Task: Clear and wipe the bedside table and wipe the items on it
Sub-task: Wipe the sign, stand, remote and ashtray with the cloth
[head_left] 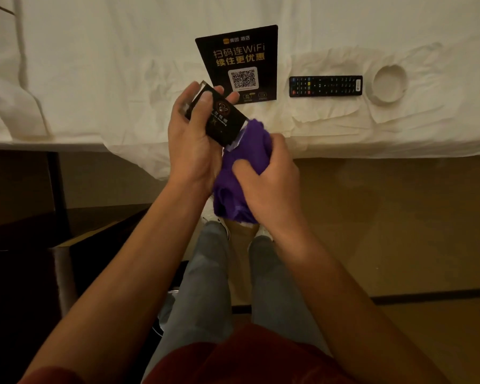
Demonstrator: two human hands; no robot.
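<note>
Your left hand (191,134) is gripping a small black no-smoking sign (219,117) over the bed's (94,79) near edge, while your right hand (266,178) is bunching a purple cloth (247,145) against its lower corner. Lying on the bed are 3 items: WiFi card (241,62), remote (325,86) and ashtray (389,83).

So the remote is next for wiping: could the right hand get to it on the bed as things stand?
Probably yes. The remote lies bare on the sheet, nothing over or against it, but the right hand is full of purple cloth and would grab through that.
</note>
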